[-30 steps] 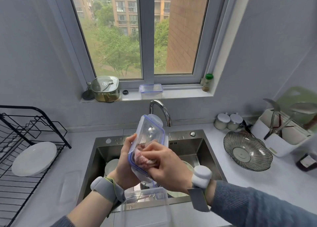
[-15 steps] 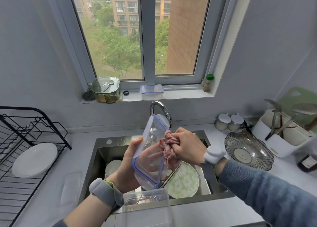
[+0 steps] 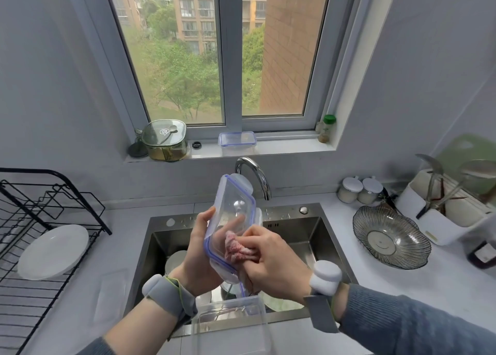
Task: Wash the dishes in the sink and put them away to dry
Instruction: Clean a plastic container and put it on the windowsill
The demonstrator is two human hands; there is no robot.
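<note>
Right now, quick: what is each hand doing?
Left hand: holding the lid upright over the sink.
Right hand: gripping a cloth, pressed to the lid.

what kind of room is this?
A home kitchen, most likely: a steel sink with a faucet, a dish rack holding a white plate, and utensils in a holder.
</note>
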